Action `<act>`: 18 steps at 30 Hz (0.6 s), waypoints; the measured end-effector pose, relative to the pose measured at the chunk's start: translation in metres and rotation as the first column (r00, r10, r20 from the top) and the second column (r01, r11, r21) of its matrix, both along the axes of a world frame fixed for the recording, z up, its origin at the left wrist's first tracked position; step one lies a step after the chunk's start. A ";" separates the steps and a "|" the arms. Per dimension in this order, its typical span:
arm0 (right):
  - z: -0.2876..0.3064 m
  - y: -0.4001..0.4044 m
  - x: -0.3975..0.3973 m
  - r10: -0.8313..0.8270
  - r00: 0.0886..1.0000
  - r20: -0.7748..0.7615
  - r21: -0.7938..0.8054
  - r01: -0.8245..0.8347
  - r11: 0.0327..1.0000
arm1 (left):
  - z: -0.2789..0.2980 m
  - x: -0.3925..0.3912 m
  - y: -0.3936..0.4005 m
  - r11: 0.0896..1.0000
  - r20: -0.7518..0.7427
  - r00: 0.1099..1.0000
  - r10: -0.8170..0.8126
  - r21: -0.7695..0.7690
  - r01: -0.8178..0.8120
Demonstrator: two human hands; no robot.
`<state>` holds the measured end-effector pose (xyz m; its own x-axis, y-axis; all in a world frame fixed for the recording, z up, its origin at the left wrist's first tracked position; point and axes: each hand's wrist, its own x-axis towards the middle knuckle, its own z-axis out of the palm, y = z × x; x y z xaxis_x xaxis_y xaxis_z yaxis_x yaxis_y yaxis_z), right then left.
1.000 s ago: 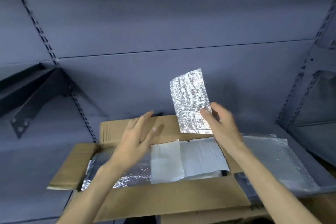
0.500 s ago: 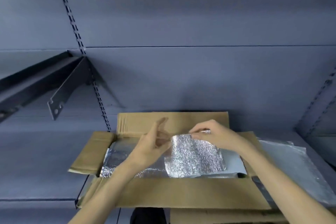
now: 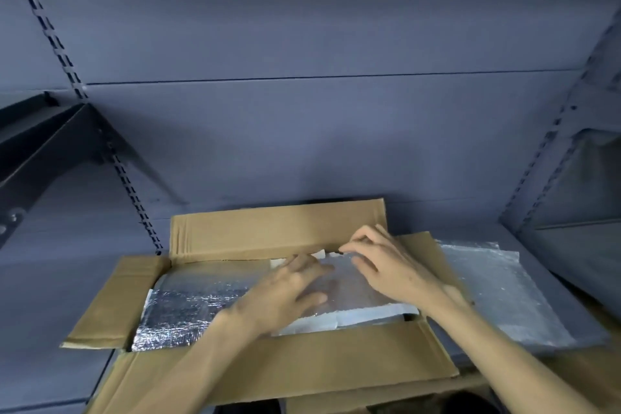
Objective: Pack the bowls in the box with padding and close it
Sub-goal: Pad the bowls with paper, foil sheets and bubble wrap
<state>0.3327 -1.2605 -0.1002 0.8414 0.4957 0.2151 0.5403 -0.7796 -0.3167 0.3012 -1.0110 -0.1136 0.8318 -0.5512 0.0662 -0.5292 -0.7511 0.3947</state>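
Observation:
An open cardboard box (image 3: pixel 279 235) stands on a grey shelf with all its flaps spread outward. Silver foil padding (image 3: pixel 181 316) fills the top of the box and hides whatever lies underneath; no bowls are visible. My left hand (image 3: pixel 285 292) lies flat, palm down, on a smaller foil sheet (image 3: pixel 349 296) in the right half of the box. At that sheet's far edge, beside the back flap, my right hand (image 3: pixel 386 265) rests with its fingertips pinched on the sheet.
More silver padding sheets (image 3: pixel 500 292) lie on the shelf to the right of the box. A dark shelf bracket (image 3: pixel 50 144) juts out at the left, and slotted uprights run up the back wall on both sides.
The small foil sheet, held upright above the box a second ago, has come down and now lies flat inside. Both hands have followed it down and rest on it.

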 end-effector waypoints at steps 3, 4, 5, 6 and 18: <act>0.001 -0.017 -0.014 0.089 0.975 -0.204 -0.044 -0.100 0.994 | -0.007 0.001 0.001 0.999 -0.101 0.995 -0.018 0.032 0.021; 0.001 -0.022 -0.017 0.093 0.962 -0.257 -0.080 -0.117 0.990 | -0.008 0.001 0.001 0.998 -0.121 0.992 -0.017 0.058 0.024; 0.001 -0.026 -0.018 0.086 0.949 -0.304 -0.114 -0.126 0.986 | -0.009 0.001 0.001 0.997 -0.138 0.990 -0.015 0.080 0.026; 0.001 -0.029 -0.019 0.079 0.936 -0.342 -0.140 -0.134 0.981 | -0.010 0.001 0.001 0.995 -0.146 0.989 -0.015 0.097 0.030; 0.001 -0.026 -0.016 0.069 0.894 -0.443 -0.296 -0.219 0.930 | -0.011 0.005 -0.003 0.955 -0.235 0.971 -0.049 0.272 0.114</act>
